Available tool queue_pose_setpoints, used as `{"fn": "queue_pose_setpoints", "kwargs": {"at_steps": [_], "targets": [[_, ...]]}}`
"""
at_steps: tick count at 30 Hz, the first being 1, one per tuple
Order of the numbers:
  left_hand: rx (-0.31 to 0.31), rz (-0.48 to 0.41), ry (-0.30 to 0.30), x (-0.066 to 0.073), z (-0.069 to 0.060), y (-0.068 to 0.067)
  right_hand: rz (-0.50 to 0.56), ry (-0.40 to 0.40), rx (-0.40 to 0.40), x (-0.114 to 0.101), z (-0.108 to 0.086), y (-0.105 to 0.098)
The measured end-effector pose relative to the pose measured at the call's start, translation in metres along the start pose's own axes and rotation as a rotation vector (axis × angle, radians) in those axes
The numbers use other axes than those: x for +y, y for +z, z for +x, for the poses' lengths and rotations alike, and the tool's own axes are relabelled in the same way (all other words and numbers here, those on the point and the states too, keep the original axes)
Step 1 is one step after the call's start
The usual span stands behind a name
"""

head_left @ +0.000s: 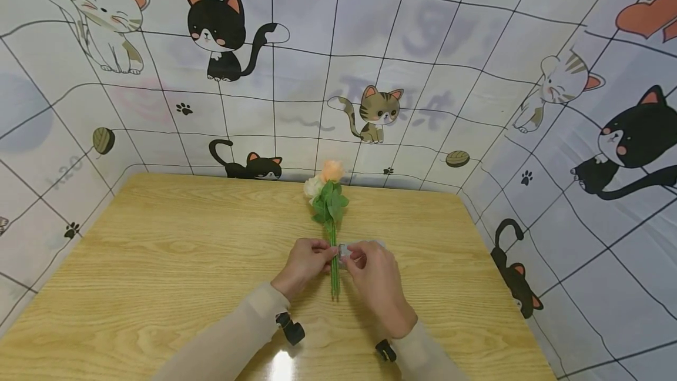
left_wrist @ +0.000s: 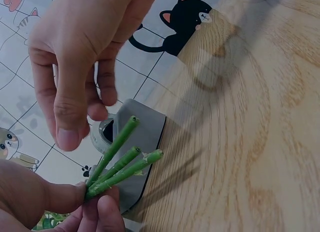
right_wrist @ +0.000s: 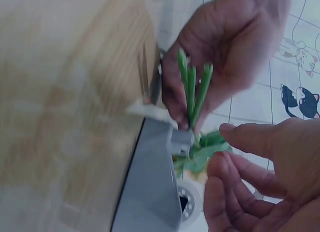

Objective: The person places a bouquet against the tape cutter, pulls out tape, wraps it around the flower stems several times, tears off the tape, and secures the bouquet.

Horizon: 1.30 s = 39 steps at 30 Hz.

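My left hand (head_left: 307, 263) pinches the green stems (left_wrist: 116, 144) of an artificial flower bouquet between thumb and fingers. A peach bloom (head_left: 332, 171), a white bloom (head_left: 313, 187) and green leaves (head_left: 330, 200) point away from me, and the cut stem ends point toward me. Just right of the stems sits a grey tape dispenser (right_wrist: 150, 177), partly hidden by my right hand in the head view. My right hand (head_left: 378, 278) hovers by the dispenser and stems. Its thumb and index finger stand slightly apart in the right wrist view, with nothing visible between them.
The wooden table (head_left: 201, 228) extends around both hands. A cat-patterned cloth (head_left: 301, 69) with black grid lines rises behind it and along both sides. A black strap piece (head_left: 290, 329) sits at the left wrist and another (head_left: 385, 350) at the right.
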<state>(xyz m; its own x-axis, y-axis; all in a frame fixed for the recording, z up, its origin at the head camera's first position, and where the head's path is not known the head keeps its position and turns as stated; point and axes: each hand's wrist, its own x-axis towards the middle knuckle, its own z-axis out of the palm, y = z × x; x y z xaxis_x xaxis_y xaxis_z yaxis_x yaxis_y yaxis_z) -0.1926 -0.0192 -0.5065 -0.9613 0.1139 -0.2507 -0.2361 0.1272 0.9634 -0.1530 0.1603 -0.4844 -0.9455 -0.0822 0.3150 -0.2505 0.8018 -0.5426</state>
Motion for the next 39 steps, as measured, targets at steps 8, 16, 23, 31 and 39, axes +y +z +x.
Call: {"fn": "queue_pose_setpoints", "kwargs": {"at_steps": [8,16,23,31,39], "targets": [[0.002,0.009,-0.006,-0.001,0.001,0.000,-0.169,-0.092,0.023,0.013,0.006,-0.008],[0.012,0.044,-0.006,-0.002,0.003,0.004,-0.231,-0.091,-0.081,0.027,0.011,-0.007],[0.014,0.060,-0.006,-0.002,0.002,0.005,-0.234,-0.057,-0.132,0.034,0.012,-0.004],[0.014,0.080,0.008,-0.002,0.002,0.006,-0.231,-0.056,-0.132,0.035,0.013,-0.003],[-0.027,0.075,0.006,-0.046,0.049,0.003,-0.230,-0.074,-0.119,0.036,0.013,-0.003]]}}
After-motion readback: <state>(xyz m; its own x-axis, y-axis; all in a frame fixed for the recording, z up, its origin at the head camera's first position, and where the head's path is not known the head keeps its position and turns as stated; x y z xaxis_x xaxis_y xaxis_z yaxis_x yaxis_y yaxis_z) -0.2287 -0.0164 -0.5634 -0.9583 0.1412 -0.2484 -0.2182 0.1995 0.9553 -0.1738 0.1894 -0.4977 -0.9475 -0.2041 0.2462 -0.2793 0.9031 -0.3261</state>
